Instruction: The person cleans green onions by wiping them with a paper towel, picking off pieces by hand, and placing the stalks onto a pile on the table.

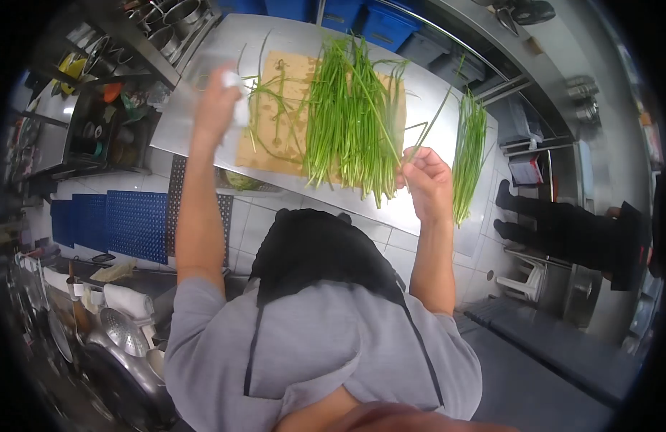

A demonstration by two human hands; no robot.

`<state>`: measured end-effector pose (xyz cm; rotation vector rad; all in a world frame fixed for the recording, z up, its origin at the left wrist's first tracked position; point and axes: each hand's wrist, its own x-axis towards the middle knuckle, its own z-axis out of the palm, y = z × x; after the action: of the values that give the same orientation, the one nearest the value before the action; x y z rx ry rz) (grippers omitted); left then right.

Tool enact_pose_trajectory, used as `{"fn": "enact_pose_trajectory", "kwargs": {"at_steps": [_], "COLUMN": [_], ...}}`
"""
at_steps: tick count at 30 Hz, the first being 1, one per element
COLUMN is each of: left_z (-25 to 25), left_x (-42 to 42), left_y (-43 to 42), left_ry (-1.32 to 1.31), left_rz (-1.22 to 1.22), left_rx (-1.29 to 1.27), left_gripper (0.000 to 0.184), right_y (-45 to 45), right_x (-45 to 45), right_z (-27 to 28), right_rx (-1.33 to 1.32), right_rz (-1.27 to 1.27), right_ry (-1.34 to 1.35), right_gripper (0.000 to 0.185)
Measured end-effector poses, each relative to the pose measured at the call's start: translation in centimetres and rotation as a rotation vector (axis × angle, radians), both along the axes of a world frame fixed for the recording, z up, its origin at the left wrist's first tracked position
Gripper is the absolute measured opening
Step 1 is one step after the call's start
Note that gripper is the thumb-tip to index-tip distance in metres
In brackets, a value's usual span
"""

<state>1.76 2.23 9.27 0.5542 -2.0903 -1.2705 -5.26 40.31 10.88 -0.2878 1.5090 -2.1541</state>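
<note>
At far left, a blue mat lies on the floor, apart from the table. The left hand, blurred, is closed around a white cloth above the table's left part, with bare metal running to the left edge. Just right of it, loose stalks are strewn over a brown sheet, whose lower left corner sits close to the table's near edge. The main pile of greens covers the sheet's middle and right, its cut ends overhanging the sheet and stopping just inside the near edge. Beside those ends, the right hand pinches a thin stalk, fingers narrow. A strip of metal separates the pile from a second bunch near the table's right edge. Farther right stands another person, well apart.
</note>
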Motion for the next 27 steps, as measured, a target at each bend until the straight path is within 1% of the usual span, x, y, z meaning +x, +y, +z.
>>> {"fn": "enact_pose_trajectory", "kwargs": {"at_steps": [2, 4, 7, 10, 11, 14, 17, 20, 23, 26, 27], "left_z": [-0.4, -0.6, 0.9, 3.2, 3.2, 4.2, 4.1, 3.8, 4.4, 2.3, 2.6], "left_x": [0.2, 0.0, -0.7, -1.4, -1.4, -1.2, -0.5, -0.2, 0.1, -0.6, -0.6], "left_y": [1.3, 3.7, 5.2, 6.7, 6.3, 5.9, 4.1, 3.5, 3.7, 4.5, 5.7], "left_ry": [-0.156, -0.234, -0.296, 0.213, 0.259, 0.287, 0.125, 0.116, -0.056, -0.319, -0.166], "left_rz": [-0.338, -0.362, -0.475, -0.386, -0.387, -0.394, -0.508, -0.465, -0.397, -0.540, -0.517], "left_rx": [0.206, 0.219, 0.333, 0.583, 0.613, 0.526, 0.490, 0.337, 0.552, 0.350, 0.424], "left_gripper": [0.038, 0.051, 0.041, 0.029, 0.023, 0.024, 0.024, 0.026, 0.037, 0.042, 0.033], "right_y": [-1.0, -1.5, -1.4, -0.9, -0.6, 0.0, 1.1, 1.9, 2.3, 1.6, 1.6], "right_x": [0.1, 0.4, 0.7, 1.1, 1.1, 1.3, 1.0, 0.8, 0.6, 1.0, 0.9], "right_z": [0.4, 0.6, 0.8, 1.0, 1.1, 1.3, 1.1, 1.4, 1.5, 2.2, 2.2], "right_rx": [0.008, 0.020, 0.070, 0.137, 0.151, 0.181, 0.175, 0.183, 0.186, 0.147, 0.145], "right_rz": [0.017, 0.043, 0.107, 0.124, 0.127, 0.101, 0.087, 0.064, 0.058, 0.061, 0.091], "right_ry": [0.022, 0.050, 0.127, 0.148, 0.171, 0.176, 0.187, 0.190, 0.201, 0.179, 0.188], "right_gripper": [0.020, 0.018, 0.018, 0.017, 0.016, 0.016, 0.016, 0.017, 0.015, 0.016, 0.017]}}
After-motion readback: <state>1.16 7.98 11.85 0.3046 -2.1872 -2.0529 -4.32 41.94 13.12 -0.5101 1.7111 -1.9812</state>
